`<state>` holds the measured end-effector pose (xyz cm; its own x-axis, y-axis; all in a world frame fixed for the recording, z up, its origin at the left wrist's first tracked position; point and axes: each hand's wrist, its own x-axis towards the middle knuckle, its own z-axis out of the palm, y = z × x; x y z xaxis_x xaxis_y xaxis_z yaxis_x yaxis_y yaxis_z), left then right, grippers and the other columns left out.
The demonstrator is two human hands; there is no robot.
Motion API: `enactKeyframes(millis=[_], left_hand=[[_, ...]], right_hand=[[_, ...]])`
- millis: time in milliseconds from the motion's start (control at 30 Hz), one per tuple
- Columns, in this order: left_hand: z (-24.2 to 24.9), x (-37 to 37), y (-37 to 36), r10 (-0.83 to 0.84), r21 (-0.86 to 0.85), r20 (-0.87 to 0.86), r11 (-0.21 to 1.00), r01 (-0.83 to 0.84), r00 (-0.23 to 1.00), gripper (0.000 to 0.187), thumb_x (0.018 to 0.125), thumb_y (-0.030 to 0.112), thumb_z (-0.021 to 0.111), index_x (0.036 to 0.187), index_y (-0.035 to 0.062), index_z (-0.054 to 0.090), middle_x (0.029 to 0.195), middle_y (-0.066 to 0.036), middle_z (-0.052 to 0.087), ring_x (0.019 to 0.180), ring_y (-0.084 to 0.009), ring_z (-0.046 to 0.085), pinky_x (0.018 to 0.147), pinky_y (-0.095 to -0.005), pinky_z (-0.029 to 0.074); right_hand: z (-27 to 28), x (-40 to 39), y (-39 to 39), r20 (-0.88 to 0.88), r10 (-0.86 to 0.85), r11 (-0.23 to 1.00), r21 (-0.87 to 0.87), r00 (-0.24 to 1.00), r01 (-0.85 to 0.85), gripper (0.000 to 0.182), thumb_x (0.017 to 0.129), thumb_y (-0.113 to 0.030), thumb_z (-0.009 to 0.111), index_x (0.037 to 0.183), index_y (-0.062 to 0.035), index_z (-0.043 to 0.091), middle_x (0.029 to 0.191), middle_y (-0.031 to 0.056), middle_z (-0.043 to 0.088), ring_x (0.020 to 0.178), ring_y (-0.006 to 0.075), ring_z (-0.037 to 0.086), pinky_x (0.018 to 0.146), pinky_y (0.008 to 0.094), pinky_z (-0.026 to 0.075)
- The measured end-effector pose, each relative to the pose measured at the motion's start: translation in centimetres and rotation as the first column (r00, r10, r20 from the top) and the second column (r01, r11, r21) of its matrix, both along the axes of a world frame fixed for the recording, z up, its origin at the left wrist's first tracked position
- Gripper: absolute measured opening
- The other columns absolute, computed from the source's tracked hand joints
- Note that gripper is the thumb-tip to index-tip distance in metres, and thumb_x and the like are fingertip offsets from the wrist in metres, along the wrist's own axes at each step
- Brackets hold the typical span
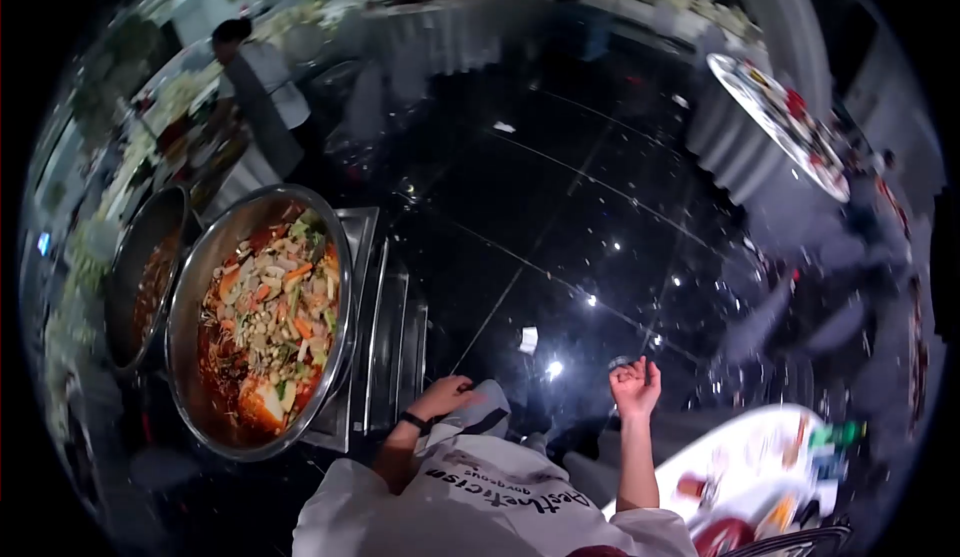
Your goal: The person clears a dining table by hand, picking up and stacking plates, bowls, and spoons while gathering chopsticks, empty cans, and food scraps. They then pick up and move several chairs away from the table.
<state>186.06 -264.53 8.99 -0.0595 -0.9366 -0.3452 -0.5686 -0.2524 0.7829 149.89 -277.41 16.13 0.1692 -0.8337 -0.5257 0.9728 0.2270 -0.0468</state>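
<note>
My left hand (443,397), with a dark band at the wrist, is low in front of my body, its fingers curled, beside the metal cart. Whether anything is inside those fingers is hidden. Palm up, my right hand (636,389) is raised over the dark floor with its fingers partly bent and apart, and nothing shows in it. To the left of my left hand, a large steel bowl (345,327) holds mixed food scraps (275,307) in red sauce. Behind it stands a second metal bowl (118,307) with reddish-brown contents.
A person (270,87) bends over a table at the upper left. The metal cart (365,357) stands under the large bowl. White-covered tables (740,157) with dishes are at the upper right; another littered table (690,447) is at the lower right. Paper scraps (528,339) lie on the dark floor (480,257).
</note>
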Motion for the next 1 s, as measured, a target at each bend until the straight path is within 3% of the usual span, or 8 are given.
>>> enactKeyframes(millis=[200,400,633,733,800,900,933,1000], left_hand=[[-8.5,6.0,-15.7,0.375,0.094,0.102,0.918,-0.384,0.921,0.031,0.082,0.029,0.064,0.1,0.0041,0.062,0.089,-0.012,0.067,0.082,-0.0237,0.065,0.074,-0.0327,0.051],[-13.3,8.5,-49.5,0.161,-0.035,-0.003,0.986,-0.161,0.987,0.026,0.083,0.024,0.064,0.097,0.0022,0.062,0.086,-0.012,0.067,0.081,-0.0207,0.065,0.073,-0.0303,0.05],[-2.4,-1.9,-89.4,-0.371,-0.286,0.003,0.889,0.356,0.929,0.029,0.084,0.021,0.062,0.105,0.0018,0.059,0.095,-0.013,0.063,0.086,-0.0216,0.063,0.077,-0.0312,0.05],[-1.6,-7.0,-100.5,-0.431,-0.296,-0.088,0.872,0.389,0.898,0.029,0.085,0.021,0.061,0.106,0.0021,0.058,0.096,-0.013,0.063,0.086,-0.0223,0.062,0.077,-0.0313,0.049],[-2.7,-9.4,-106.5,-0.429,-0.32,-0.01,0.857,0.404,0.903,0.029,0.084,0.023,0.061,0.106,0.0029,0.059,0.094,-0.014,0.064,0.086,-0.0254,0.063,0.077,-0.0339,0.05],[-10.1,-9.4,-111.9,-0.303,-0.118,0.161,0.939,0.323,0.939,0.029,0.08,0.03,0.062,0.096,0.0051,0.062,0.087,-0.015,0.066,0.085,-0.0301,0.064,0.075,-0.0379,0.05],[-14.1,-8.2,-113.3,-0.377,0.01,0.282,0.921,0.39,0.882,0.028,0.079,0.03,0.062,0.093,0.0057,0.062,0.086,-0.015,0.065,0.084,-0.0307,0.063,0.074,-0.0383,0.05],[-20.5,-4.4,-115.6,-0.802,0.27,0.456,0.539,0.798,0.387,0.027,0.076,0.031,0.061,0.088,0.0067,0.063,0.084,-0.015,0.065,0.082,-0.0319,0.062,0.072,-0.0391,0.05]], right_hand=[[-2.2,6.9,-24.7,-0.072,0.178,0.977,-0.104,0.981,-0.185,0.018,0.082,-0.023,0.058,0.088,-0.0067,0.062,0.085,0.0047,0.063,0.08,0.0167,0.056,0.075,0.0348,0.043],[-8.7,0.0,-40.5,-0.528,0.254,0.964,0.07,0.81,-0.257,0.02,0.082,-0.028,0.059,0.089,-0.0092,0.062,0.086,0.0058,0.065,0.083,0.0194,0.061,0.077,0.0444,0.048],[-10.7,-10.9,-48.1,-0.471,-0.216,0.819,0.389,0.855,0.422,0.015,0.079,-0.025,0.059,0.081,-0.0097,0.06,0.073,0.0022,0.063,0.067,0.0141,0.06,0.068,0.0345,0.047],[-14.8,-14.2,-54.7,-0.417,-0.345,0.709,0.471,0.841,0.524,0.015,0.077,-0.024,0.056,0.07,-0.0115,0.059,0.059,0.0012,0.059,0.061,0.0157,0.058,0.062,0.0339,0.047],[-23.4,-18.6,-58.8,-0.326,-0.288,0.875,0.294,0.901,0.386,0.013,0.077,-0.023,0.057,0.072,-0.0113,0.059,0.07,0.0013,0.064,0.057,0.017,0.057,0.065,0.0363,0.046],[-30.2,-22.4,-72.2,-0.299,-0.289,0.792,0.459,0.91,0.402,0.013,0.078,-0.024,0.055,0.072,-0.0127,0.059,0.07,0.0005,0.064,0.061,0.0172,0.057,0.065,0.0375,0.047],[-29.5,-23.1,-78.0,-0.322,-0.234,0.82,0.441,0.917,0.364,0.013,0.078,-0.023,0.056,0.074,-0.0122,0.059,0.071,0.0007,0.064,0.062,0.0171,0.057,0.065,0.0372,0.047],[-24.4,-24.2,-90.3,-0.378,-0.135,0.907,0.324,0.916,0.268,0.013,0.079,-0.023,0.056,0.077,-0.0111,0.06,0.072,0.0012,0.064,0.063,0.0168,0.058,0.066,0.0365,0.048]])
